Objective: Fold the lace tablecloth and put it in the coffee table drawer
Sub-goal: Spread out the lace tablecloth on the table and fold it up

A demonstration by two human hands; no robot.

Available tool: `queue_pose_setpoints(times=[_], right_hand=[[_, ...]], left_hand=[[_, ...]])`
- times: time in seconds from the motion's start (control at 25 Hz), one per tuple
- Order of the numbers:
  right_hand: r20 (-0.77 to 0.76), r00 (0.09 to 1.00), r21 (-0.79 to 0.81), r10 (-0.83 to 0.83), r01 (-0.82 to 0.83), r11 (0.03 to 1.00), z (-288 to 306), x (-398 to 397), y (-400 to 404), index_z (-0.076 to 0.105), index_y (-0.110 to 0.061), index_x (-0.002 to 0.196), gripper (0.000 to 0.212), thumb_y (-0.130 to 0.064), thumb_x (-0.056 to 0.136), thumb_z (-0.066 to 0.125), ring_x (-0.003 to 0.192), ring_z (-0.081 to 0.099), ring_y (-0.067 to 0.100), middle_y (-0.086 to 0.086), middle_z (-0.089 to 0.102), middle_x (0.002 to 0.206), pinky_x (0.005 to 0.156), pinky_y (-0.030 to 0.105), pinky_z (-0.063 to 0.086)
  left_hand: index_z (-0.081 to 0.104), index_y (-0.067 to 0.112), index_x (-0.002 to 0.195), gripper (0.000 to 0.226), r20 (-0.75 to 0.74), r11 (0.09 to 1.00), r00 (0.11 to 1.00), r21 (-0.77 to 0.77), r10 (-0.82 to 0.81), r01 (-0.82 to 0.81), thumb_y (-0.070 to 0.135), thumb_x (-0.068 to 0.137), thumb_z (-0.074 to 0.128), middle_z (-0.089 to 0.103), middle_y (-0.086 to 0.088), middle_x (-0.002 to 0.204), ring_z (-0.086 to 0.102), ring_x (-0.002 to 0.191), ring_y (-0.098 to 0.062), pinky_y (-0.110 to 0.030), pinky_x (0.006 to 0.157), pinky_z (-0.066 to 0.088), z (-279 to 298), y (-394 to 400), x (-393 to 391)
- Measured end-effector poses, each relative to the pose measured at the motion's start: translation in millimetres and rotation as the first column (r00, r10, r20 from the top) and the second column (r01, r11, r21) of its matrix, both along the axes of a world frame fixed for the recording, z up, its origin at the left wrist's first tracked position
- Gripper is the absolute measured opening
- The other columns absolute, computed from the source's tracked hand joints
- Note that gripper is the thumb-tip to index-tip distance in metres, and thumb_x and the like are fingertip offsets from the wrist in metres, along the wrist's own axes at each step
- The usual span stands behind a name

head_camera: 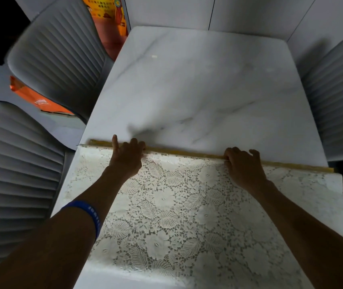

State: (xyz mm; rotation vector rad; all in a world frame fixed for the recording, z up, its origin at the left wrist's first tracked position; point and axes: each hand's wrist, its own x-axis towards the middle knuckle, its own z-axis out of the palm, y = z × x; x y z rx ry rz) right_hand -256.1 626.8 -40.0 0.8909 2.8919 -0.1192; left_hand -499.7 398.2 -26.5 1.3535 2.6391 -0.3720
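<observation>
Where the white marble table (197,84) fills the middle of the room, two grey ribbed chairs (60,57) stand along its left side, with orange bags (41,99) on the pale floor behind them. On the near half lies the lace tablecloth (177,215), its far edge a yellowish fold line (187,153) across the tabletop. At that edge the left hand (127,156) curls its fingers over the cloth, index finger raised; a blue wristband (91,215) circles that forearm. Further along, the right hand (244,165) pinches the same edge. Another grey chair (337,97) stands at the right.
</observation>
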Motion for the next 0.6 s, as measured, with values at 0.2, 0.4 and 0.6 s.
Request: queue_pose_setpoints(times=[0.2,0.4,0.6], right_hand=[[-0.053,0.994,0.187,-0.099,0.107,0.977,-7.5,-2.3,-15.1,0.052,-0.013,0.123,0.032,-0.018,0.091,0.052,0.118,0.054,0.036,0.015,0.055,0.128,0.113,0.059,0.019],[-0.174,0.982,0.133,-0.078,0.102,0.986,-23.3,-1.8,-53.6,0.054,-0.024,0.134,0.041,-0.037,0.096,0.05,0.144,0.027,0.038,0.01,0.04,0.152,0.113,0.065,0.0],[-0.102,0.989,0.012,-0.106,0.108,0.994,-20.2,-1.7,-6.9,0.062,-0.018,0.11,0.022,-0.027,0.095,0.049,0.124,0.05,0.025,0.0,0.061,0.123,0.114,0.059,0.012]], left_hand=[[0.034,0.018,0.14,0.051,-0.107,0.982,0.992,0.183,0.06,-0.04,0.023,0.091,0.049,0.038,-0.017,0.148,0.037,0.136,-0.037,-0.071,0.113,0.004,-6.7,-5.2,29.4],[0.007,0.031,0.153,0.06,-0.023,0.99,1.0,0.14,-0.005,0.008,0.054,0.099,0.022,0.001,-0.013,0.163,-0.004,0.148,-0.04,-0.071,0.108,-0.01,-23.5,3.3,79.5],[0.048,0.021,0.122,0.03,0.044,0.986,0.999,0.166,0.016,-0.023,0.022,0.093,0.051,0.053,-0.002,0.123,0.055,0.117,-0.023,-0.068,0.113,0.007,-21.1,28.5,46.2]])
